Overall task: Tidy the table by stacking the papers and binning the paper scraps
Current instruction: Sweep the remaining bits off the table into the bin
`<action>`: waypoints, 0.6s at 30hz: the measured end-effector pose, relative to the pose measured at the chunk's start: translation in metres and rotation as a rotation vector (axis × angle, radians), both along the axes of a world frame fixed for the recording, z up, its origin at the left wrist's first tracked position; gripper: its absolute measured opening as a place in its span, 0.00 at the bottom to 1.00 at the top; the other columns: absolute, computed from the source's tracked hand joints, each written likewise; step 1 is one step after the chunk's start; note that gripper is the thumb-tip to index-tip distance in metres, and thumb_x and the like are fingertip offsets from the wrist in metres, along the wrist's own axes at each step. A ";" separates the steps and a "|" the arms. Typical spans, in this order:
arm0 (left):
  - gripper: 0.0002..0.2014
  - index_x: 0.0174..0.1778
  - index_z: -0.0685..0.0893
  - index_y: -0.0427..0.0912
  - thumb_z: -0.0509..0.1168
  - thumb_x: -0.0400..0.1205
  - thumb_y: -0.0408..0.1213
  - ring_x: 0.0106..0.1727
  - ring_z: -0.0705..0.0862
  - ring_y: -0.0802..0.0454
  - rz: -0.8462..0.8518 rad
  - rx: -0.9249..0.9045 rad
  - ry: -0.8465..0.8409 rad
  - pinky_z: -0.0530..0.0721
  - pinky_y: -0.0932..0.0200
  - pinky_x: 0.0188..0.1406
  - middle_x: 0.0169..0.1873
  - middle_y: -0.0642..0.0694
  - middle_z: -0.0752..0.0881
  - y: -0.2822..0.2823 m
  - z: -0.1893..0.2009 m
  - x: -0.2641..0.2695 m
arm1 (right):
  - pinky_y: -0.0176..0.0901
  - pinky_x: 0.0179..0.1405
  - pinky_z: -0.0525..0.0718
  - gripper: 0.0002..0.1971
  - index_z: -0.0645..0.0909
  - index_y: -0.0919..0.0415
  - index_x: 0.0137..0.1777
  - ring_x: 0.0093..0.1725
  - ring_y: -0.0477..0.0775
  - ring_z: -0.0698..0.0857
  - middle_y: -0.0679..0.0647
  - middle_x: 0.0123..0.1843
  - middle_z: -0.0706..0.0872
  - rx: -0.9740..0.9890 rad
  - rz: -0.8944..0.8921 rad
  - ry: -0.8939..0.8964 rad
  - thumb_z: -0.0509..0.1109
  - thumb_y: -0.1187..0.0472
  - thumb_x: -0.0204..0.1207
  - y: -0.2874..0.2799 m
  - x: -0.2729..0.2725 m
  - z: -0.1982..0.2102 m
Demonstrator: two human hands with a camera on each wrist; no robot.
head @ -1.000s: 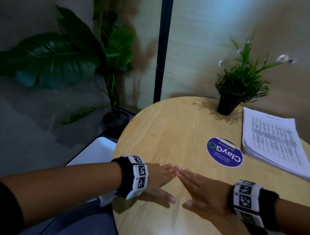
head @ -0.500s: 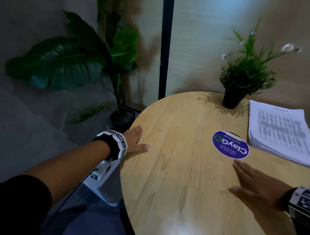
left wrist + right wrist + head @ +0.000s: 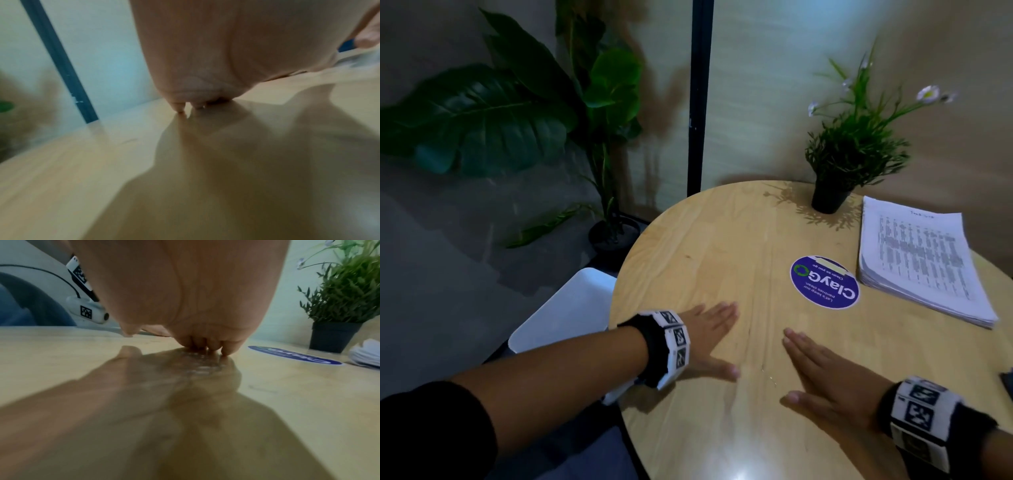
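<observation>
Head view, lower frame — left hand (image 3: pixel 709 337) and right hand (image 3: pixel 825 380) flat on bench (image 3: pixel 722 246), fingers straight, holding nothing; tiny scraps (image 3: pixel 770 375) between them — papers (image 3: pixel 917 263) stacked at right.

Your left hand (image 3: pixel 216 48) fills the top of the left wrist view, palm down, fingers straight, with the fingertips (image 3: pixel 180 107) touching the pale wooden table (image 3: pixel 72 170). Its shadow spreads toward you across the wood. A dark upright post (image 3: pixel 59 65) stands against the light wall (image 3: pixel 107 48) behind the table's edge. At the far right you see a blurred fingertip (image 3: pixel 368 39) beside a patch of blue (image 3: pixel 347 45); what lies there is too smeared to tell.
</observation>
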State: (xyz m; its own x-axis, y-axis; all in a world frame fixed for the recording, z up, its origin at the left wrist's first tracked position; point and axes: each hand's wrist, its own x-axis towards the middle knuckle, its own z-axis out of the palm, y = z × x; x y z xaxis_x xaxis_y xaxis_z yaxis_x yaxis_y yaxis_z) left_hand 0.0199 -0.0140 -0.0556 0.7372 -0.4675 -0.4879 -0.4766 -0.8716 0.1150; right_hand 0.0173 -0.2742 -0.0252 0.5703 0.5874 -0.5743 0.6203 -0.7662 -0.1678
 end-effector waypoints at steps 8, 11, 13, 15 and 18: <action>0.48 0.82 0.36 0.39 0.49 0.78 0.68 0.85 0.37 0.50 -0.149 -0.025 0.063 0.42 0.43 0.84 0.83 0.45 0.36 -0.074 0.012 -0.037 | 0.30 0.81 0.50 0.24 0.65 0.50 0.79 0.79 0.38 0.64 0.41 0.81 0.62 0.279 -0.110 -0.048 0.52 0.50 0.83 -0.022 -0.032 0.011; 0.47 0.82 0.37 0.37 0.50 0.80 0.65 0.85 0.38 0.49 -0.060 -0.046 0.004 0.42 0.44 0.83 0.84 0.43 0.37 -0.070 0.029 -0.033 | 0.30 0.59 0.79 0.12 0.88 0.51 0.57 0.54 0.45 0.89 0.47 0.57 0.91 0.397 -0.348 -0.274 0.67 0.58 0.78 -0.048 -0.024 0.021; 0.46 0.82 0.35 0.38 0.49 0.81 0.65 0.85 0.38 0.49 0.038 -0.037 -0.024 0.41 0.45 0.83 0.83 0.43 0.36 -0.054 0.041 -0.025 | 0.18 0.38 0.75 0.02 0.91 0.53 0.41 0.38 0.43 0.87 0.48 0.39 0.92 0.415 -0.529 -0.347 0.77 0.60 0.70 -0.065 -0.020 0.030; 0.47 0.82 0.33 0.37 0.48 0.81 0.65 0.85 0.37 0.49 0.140 0.011 -0.030 0.42 0.45 0.83 0.83 0.44 0.34 -0.031 0.051 -0.019 | 0.24 0.29 0.74 0.10 0.83 0.49 0.29 0.31 0.41 0.81 0.44 0.28 0.86 0.391 -0.671 -0.383 0.80 0.60 0.66 -0.080 -0.019 0.035; 0.48 0.82 0.34 0.37 0.49 0.80 0.66 0.85 0.38 0.48 0.306 0.084 -0.021 0.43 0.45 0.83 0.83 0.44 0.34 0.011 0.053 -0.016 | 0.37 0.33 0.73 0.10 0.80 0.50 0.32 0.37 0.53 0.82 0.51 0.35 0.87 0.257 -0.753 -0.433 0.73 0.54 0.75 -0.095 -0.023 0.029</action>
State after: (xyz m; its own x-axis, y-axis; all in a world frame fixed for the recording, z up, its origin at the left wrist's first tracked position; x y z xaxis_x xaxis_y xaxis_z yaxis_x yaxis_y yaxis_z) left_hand 0.0043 -0.0028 -0.0030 0.8476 -0.1811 -0.4988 -0.1922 -0.9809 0.0295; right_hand -0.0053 -0.3696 0.0037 0.9910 0.0526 -0.1230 0.0192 -0.9658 -0.2586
